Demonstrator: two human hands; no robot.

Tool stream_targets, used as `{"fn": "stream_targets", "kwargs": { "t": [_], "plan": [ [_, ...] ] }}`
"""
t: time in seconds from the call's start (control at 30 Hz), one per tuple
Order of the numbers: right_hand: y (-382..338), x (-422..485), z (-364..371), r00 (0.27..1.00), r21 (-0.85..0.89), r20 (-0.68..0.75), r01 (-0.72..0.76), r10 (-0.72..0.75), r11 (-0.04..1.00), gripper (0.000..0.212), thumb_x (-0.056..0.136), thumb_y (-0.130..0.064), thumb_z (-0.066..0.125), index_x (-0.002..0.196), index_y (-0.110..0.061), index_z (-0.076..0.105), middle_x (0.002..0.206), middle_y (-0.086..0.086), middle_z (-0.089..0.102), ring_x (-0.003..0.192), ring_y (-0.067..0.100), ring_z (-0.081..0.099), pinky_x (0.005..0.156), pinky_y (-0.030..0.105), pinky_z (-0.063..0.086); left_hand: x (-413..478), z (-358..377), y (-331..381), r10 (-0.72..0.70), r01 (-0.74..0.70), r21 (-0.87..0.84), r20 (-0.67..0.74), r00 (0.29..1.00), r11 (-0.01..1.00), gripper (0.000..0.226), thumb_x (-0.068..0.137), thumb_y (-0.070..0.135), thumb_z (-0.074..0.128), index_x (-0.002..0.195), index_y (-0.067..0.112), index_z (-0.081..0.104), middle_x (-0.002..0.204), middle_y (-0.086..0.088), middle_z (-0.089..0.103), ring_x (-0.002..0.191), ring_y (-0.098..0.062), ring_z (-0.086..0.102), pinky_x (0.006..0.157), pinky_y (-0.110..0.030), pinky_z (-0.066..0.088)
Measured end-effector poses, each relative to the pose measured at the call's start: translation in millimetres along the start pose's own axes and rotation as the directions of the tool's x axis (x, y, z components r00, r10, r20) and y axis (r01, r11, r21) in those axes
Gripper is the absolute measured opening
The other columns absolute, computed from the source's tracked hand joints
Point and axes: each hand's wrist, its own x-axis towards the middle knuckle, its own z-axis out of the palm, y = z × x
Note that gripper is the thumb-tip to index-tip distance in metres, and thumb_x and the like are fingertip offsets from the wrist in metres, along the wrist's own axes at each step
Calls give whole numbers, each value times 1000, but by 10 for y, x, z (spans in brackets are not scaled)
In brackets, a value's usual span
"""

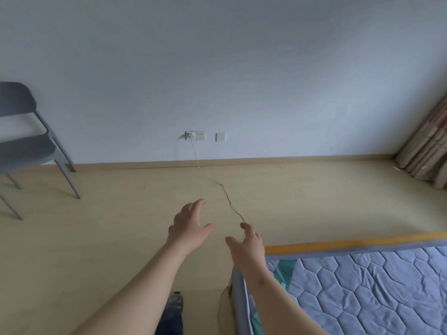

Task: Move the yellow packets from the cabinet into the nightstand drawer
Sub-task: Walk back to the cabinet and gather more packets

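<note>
No yellow packet, cabinet or nightstand drawer shows in the head view. My left hand (189, 226) is stretched out over the wooden floor with fingers relaxed and spread, holding nothing. My right hand (249, 247) reaches forward beside it, just above the corner of the mattress, fingers loosely extended and empty. Both forearms run in from the bottom of the frame.
A mattress (362, 286) with a blue quilted cover and yellow edge fills the lower right. A grey chair (29, 146) stands at the left by the wall. A thin cable (217, 183) runs from a wall socket (195, 135) across the floor. Curtains (428, 151) hang at the right.
</note>
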Motion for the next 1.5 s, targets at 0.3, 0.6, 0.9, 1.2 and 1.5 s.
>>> {"fn": "stream_targets", "kwargs": {
  "t": [0.3, 0.6, 0.9, 1.2, 1.5],
  "plan": [
    [-1393, 1953, 588, 998, 149, -57, -15, 24, 989, 55, 87, -28, 55, 138, -23, 37, 141, 2, 38, 122, 23, 46, 98, 37, 42, 2308, -673, -77, 54, -52, -33, 81, 995, 998, 63, 87, 33, 57, 143, 30, 28, 148, 4, 30, 135, -20, 32, 108, -39, 32],
    [-1859, 3458, 415, 979, 300, -155, -80, 132, 951, 52, 88, -23, 55, 138, -21, 38, 139, 2, 39, 121, 19, 44, 87, 28, 37, 4091, -602, 448, 162, -163, -16, 223, 961, 986, 61, 88, 32, 57, 142, 31, 29, 149, 6, 28, 136, -18, 31, 109, -37, 31],
    [-2108, 5527, -499, 950, 324, -259, -82, 172, 942, 53, 89, -25, 55, 139, -21, 38, 138, 3, 41, 122, 20, 45, 93, 30, 39, 6049, -23, 1610, 263, -267, -27, 291, 920, 963, 61, 89, 35, 56, 143, 30, 28, 149, 5, 28, 135, -17, 33, 108, -39, 32],
    [-2160, 7051, -1564, 902, 389, -340, -122, 265, 913, 53, 91, -25, 54, 140, -21, 36, 144, 5, 38, 127, 20, 42, 86, 26, 34, 7492, 635, 2822, 339, -342, -67, 397, 853, 937, 59, 91, 33, 55, 143, 30, 28, 149, 5, 28, 134, -18, 34, 107, -36, 35],
    [-1897, 8694, -2849, 738, 504, -512, -157, 440, 850, 53, 91, -25, 52, 141, -22, 35, 143, 3, 38, 121, 19, 44, 83, 28, 35, 9088, 1726, 4159, 473, -464, -164, 539, 697, 871, 58, 92, 32, 54, 144, 29, 27, 149, 5, 28, 135, -15, 32, 101, -30, 34]
  ]
}}
